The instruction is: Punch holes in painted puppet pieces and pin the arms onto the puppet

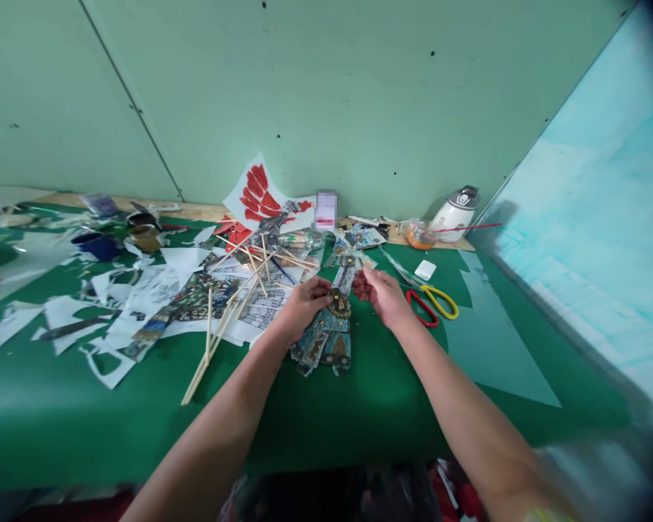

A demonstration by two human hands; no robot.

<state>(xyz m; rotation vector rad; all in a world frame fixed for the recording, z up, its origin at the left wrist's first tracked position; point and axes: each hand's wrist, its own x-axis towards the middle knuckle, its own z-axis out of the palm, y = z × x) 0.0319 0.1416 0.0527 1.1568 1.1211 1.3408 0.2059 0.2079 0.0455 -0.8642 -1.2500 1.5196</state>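
Green table (381,406), painted cut-out figure (336,328) at centre.
Left hand (303,304): thumb and fingers closed on the figure's middle. Right hand (384,293): fingers half curled just beside its right edge; any grip cannot be told. Scissors (440,302), red and yellow handles, lie right. Small card (326,209), far centre: markings blurred, unreadable.

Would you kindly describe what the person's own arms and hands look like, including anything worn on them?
The left hand and right hand are without gloves, and both forearms are uncovered, with no watch or bracelet visible. A yellowish patch at the right arm's lower end may be a sleeve edge; too little shows to tell.
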